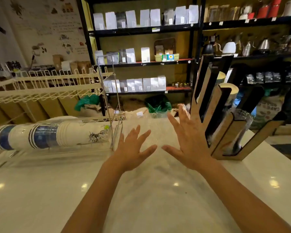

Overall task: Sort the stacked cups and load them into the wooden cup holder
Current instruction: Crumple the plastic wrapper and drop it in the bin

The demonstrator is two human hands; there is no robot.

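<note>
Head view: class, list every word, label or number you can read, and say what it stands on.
"CAFES", partly legible: sack behind the cup holder.
Wall poster: writing too blurred to read.
Shelf pouches, price tags: too small.
Cup stack: a drawing, no readable words.

Black shelving (146, 30) is standing at twelve o'clock, carrying silver pouches (134, 84); a cream wire rack (45, 84) is sitting at ten o'clock; kettles (229, 47) are lining up at two o'clock.
</note>
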